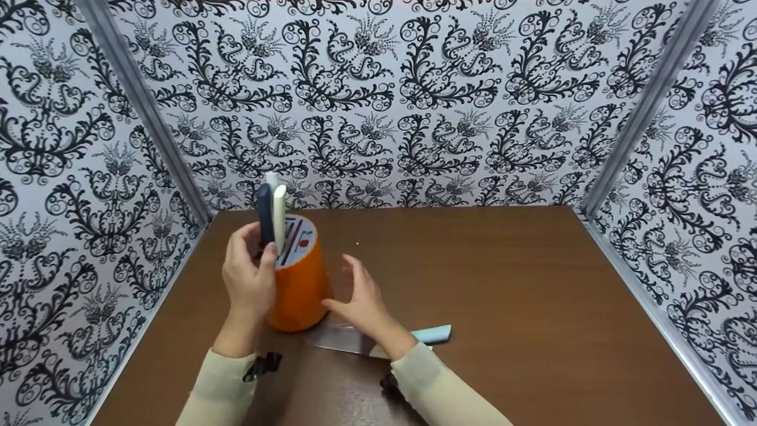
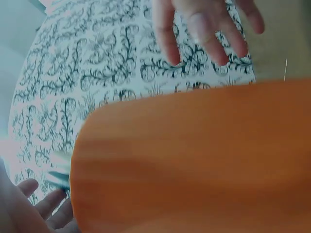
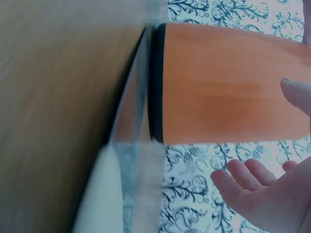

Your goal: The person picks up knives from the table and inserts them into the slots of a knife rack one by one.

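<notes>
Toward the left edge of the table [image 1: 532, 278], the orange knife block [image 1: 300, 296] stands upright, presumably keeping its handles [image 1: 279, 216] reachable, the left hand [image 1: 249, 273] curving beside them, grip unclear, the right hand [image 1: 364, 297] empty, fingers spread, a blue-handled cleaver [image 1: 436, 334] nearer the front edge.

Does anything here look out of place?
Yes: the broad metal knife with pale-blue handle lies on the brown wooden table, outside the orange cylindrical block, which looks odd because navy and cream handles stand upright at the block's top.

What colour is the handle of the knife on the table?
Light blue; the handle shows best in the head view.
</notes>
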The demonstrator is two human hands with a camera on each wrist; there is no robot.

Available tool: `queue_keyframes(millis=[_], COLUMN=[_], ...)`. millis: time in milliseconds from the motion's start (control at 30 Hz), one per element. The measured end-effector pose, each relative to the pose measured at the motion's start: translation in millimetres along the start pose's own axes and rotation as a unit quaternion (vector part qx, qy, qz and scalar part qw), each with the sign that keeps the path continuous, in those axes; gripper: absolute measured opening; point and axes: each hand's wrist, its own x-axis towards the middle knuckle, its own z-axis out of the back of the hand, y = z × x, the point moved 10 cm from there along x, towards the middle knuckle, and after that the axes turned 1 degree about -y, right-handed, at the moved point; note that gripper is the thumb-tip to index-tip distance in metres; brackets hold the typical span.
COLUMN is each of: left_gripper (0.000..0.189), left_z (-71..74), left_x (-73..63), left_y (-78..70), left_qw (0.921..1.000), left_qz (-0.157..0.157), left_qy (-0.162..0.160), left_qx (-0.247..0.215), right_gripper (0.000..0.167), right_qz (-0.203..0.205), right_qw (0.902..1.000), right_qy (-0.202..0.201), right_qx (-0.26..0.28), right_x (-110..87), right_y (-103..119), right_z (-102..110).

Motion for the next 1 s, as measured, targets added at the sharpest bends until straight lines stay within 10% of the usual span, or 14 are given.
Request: queue_keyframes(millis=[367, 700, 1000], left_gripper=[0.045, 0.046, 0.052], left_z=[27.8, 20.3, 8.0], left_x=[-5.0, -10.2, -13.5], left_y=[-6.9, 12.9, 78.6], left_qw=[0.9924, 0.9917, 0.9788], left_qz=[0.010, 0.035, 0.198], left_qy=[-0.114, -0.113, -0.050], left_qx=[0.046, 0.050, -0.006], right_gripper=[0.080, 0.065, 0.043], right_qz=[0.047, 0.035, 0.015], right_qw=[0.9979, 0.9945, 0.9926], right_qy=[-0.024, -0.037, -0.046], right_qx=[-0.038, -0.092, -0.112], right_x=[-11.9, -27.3, -47.5], right_y=[5.6, -6.1, -35.4], right_z=[48.2, 99.5, 140.8])
